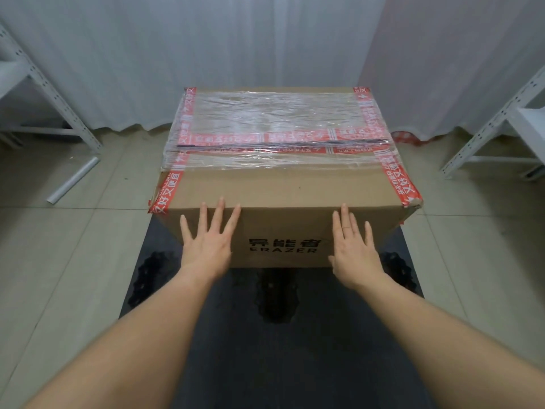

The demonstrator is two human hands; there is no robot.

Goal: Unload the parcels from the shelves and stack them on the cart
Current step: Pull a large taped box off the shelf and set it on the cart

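A large brown cardboard parcel (283, 184), sealed with red printed tape and clear film and marked ERAZER on its near face, sits on the far half of the dark cart deck (265, 335). My left hand (208, 237) lies flat against the near face, left of the lettering, fingers straight and spread. To the right of the lettering my right hand (352, 249) presses the same face with straight fingers. Neither hand curls round the box.
White metal shelf frames stand at the far left (44, 93) and far right (501, 122). A white tube (73, 180) lies on the tiled floor to the left. Pale curtains hang behind the cart. Tiled floor runs along both sides of the deck.
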